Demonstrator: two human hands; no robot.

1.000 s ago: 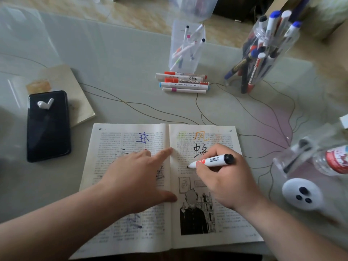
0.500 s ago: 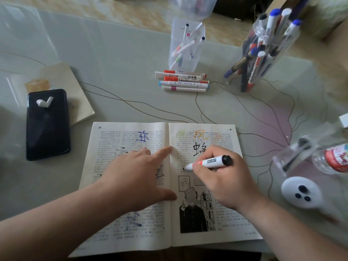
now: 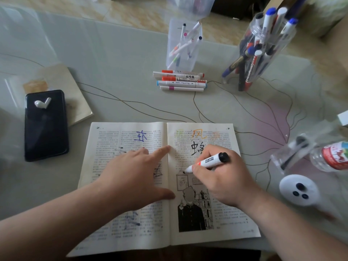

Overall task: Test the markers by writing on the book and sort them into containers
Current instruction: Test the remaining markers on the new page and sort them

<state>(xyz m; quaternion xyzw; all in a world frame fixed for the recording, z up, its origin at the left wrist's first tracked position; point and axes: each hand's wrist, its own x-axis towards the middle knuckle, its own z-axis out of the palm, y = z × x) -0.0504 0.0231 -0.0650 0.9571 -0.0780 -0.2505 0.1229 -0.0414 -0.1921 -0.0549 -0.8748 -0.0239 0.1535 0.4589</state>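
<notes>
Right hand [image 3: 222,178]: fingers curled round a white marker [image 3: 209,161] with a black end cap. The tip touches the right page just above the printed illustration, and the cap points to 2 o'clock. The fingers hide the lower barrel, so the label reads only in part.

Left hand [image 3: 135,178]: it presses flat on the left page with fingers straight and spread. The index finger reaches the centre fold. The hand covers some handwriting, which cannot be read.

The book [image 3: 231,219] lies open on the tabletop [image 3: 113,63]. A blue character sits at the top of the left page. Orange and black ones are on the right page, the black one partly behind the right hand.

- 12 o'clock from the book: a row of markers [image 3: 180,81] lies side by side, touching. Just beyond it stands a square clear container [image 3: 183,44] holding thin markers.
- 1 o'clock: a round clear container [image 3: 263,46] is packed with markers.
- 3 o'clock: a clear container on its side [image 3: 290,153] is blurred and its contents are unclear. Next to it are a bottle [image 3: 331,157], cut off by the frame edge, and a white rounded device [image 3: 297,189].
- 10 o'clock: a dark phone [image 3: 46,129] carries a white earbud [image 3: 42,103] and overlaps a pale notebook [image 3: 75,91].
</notes>
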